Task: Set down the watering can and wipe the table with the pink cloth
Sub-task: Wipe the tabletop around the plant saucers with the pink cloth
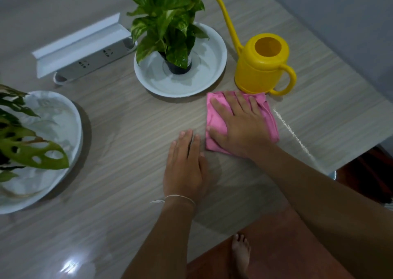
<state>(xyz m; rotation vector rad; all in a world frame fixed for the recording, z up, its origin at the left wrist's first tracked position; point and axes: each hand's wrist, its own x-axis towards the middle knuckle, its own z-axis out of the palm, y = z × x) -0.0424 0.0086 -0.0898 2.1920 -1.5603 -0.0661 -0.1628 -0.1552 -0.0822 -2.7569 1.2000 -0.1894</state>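
Observation:
The yellow watering can (262, 66) stands upright on the wood-grain table (127, 112), its long spout pointing up and back and its handle to the right. Just in front of it lies the folded pink cloth (214, 121). My right hand (238, 125) presses flat on the cloth with straight, spread fingers, covering most of it. To the left of the cloth, my left hand (186, 163) rests flat on the bare table, its fingers straight, close to the cloth's left edge.
A potted leafy plant (170, 19) stands in a white dish (212, 66) behind the cloth. A second plant (27, 149) sits in a white dish (70, 117) at the left. A white power strip (85, 55) lies at the back left. The table's right edge (297, 134) runs close beside the cloth.

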